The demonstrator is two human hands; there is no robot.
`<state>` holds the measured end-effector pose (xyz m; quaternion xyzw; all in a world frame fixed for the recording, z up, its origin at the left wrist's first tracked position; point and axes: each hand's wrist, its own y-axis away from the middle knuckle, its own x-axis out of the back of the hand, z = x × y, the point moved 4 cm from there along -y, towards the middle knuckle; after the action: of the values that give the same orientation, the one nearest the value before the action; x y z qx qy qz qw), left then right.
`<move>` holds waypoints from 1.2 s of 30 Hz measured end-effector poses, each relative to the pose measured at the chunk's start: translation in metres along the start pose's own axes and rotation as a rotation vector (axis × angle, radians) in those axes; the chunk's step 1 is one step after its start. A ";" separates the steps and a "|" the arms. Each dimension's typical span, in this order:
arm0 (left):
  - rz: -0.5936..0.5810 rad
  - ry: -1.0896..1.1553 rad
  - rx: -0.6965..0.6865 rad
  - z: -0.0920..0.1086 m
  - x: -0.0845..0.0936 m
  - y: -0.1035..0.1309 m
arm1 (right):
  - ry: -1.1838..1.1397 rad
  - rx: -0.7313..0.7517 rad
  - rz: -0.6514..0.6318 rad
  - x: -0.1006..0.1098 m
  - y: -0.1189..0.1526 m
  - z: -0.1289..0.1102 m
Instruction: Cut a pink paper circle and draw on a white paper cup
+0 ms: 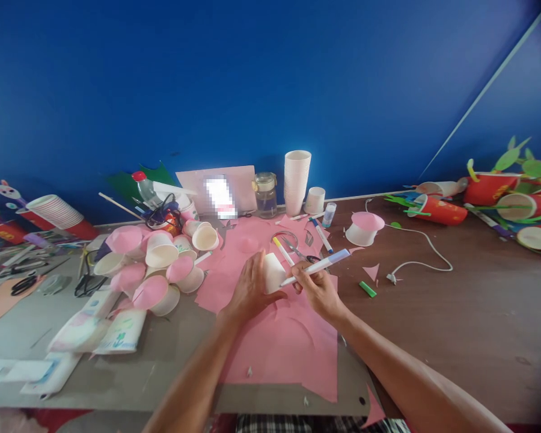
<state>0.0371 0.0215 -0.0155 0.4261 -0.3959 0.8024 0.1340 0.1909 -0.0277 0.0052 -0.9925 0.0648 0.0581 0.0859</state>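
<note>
My left hand (251, 285) is wrapped round a white paper cup (274, 273), which lies tilted above the pink paper (284, 349). In my right hand (318, 291) is a white marker pen (327, 263) with a pale blue end, gripped like a pencil. Its tip is at the cup's side; whether it touches I cannot tell. Just behind the hands lie a yellow-tipped marker (283, 249) and scissors (297, 245). A blue-capped marker (321, 234) rests farther back on the pink sheets.
Several paper cups with pink paper discs (148, 293) crowd the left. A tall cup stack (296, 180), a glass jar (265, 195) and a propped lit phone (222, 197) stand at the back. To the right are a pink-topped cup (363, 230), a white cable (428, 261) and red cups (442, 209).
</note>
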 end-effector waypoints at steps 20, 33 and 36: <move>0.024 -0.068 -0.024 0.002 0.003 0.000 | -0.030 -0.041 0.046 0.004 -0.001 0.002; 0.041 -0.076 -0.037 0.001 0.002 0.001 | -0.091 -0.041 0.110 0.006 -0.003 0.000; 0.026 -0.062 -0.024 0.001 0.002 0.001 | -0.091 -0.045 0.088 0.006 -0.003 0.003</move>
<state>0.0358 0.0201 -0.0142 0.4439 -0.4151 0.7856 0.1161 0.1969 -0.0250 0.0022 -0.9867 0.1030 0.1082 0.0637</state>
